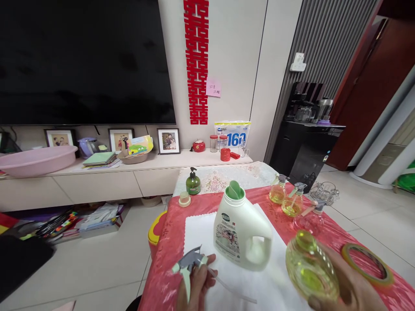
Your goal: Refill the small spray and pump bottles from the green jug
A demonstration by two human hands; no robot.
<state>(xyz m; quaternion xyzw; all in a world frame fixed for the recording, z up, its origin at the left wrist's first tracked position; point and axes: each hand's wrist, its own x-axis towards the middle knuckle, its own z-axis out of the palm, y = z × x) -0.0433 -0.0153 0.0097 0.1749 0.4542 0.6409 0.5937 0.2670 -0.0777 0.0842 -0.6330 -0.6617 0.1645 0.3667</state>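
Observation:
In my left hand [198, 283] is a grey and pale green spray nozzle [189, 261], its clear tube trailing down to the right. The fingers are closed around its collar. My right hand [352, 280] grips a clear round spray bottle [311, 268] with its top off and yellow-green liquid inside. The bottle looks slightly tilted and blurred. Between the hands, a white detergent jug [243, 233] stands upright on a white cloth [197, 231], its green spout [234, 190] uncovered. A pale cap [184, 199] sits near the table's left edge.
A green pump bottle [193, 183] stands at the back left. Several spray bottles [292, 205] line the right edge, and a roll of tape [348, 255] lies beside my right hand. The red-covered table [171, 233] adjoins a low cabinet [106, 181].

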